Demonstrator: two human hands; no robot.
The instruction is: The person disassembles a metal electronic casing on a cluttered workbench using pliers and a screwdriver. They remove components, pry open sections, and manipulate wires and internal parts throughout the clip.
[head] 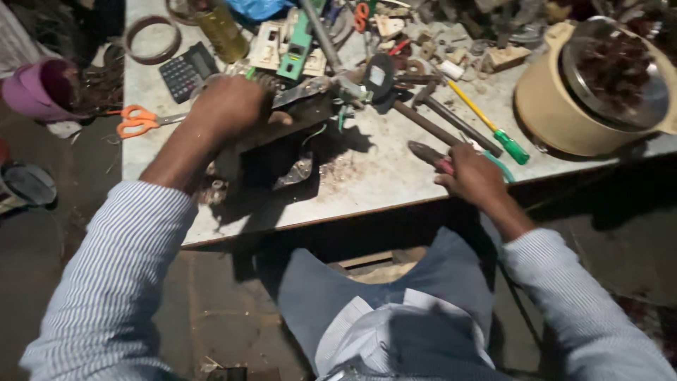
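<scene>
My left hand [227, 107] is closed over a dark metal part [296, 113] that rests on the workbench [374, 183]; a grey metal plate and a coiled spring stick out beside my fingers. My right hand [474, 173] grips a pair of pliers [429, 153] with red handles, jaws pointing left over the bench top. Both arms wear striped sleeves.
Orange-handled scissors [137, 120] and a black calculator [187, 69] lie at the left. A green-handled screwdriver [493, 127], a hammer [416, 116] and several small parts lie behind. A cream pot [564, 113] holding a metal bowl stands at the right. A purple cup [32, 88] sits off the bench.
</scene>
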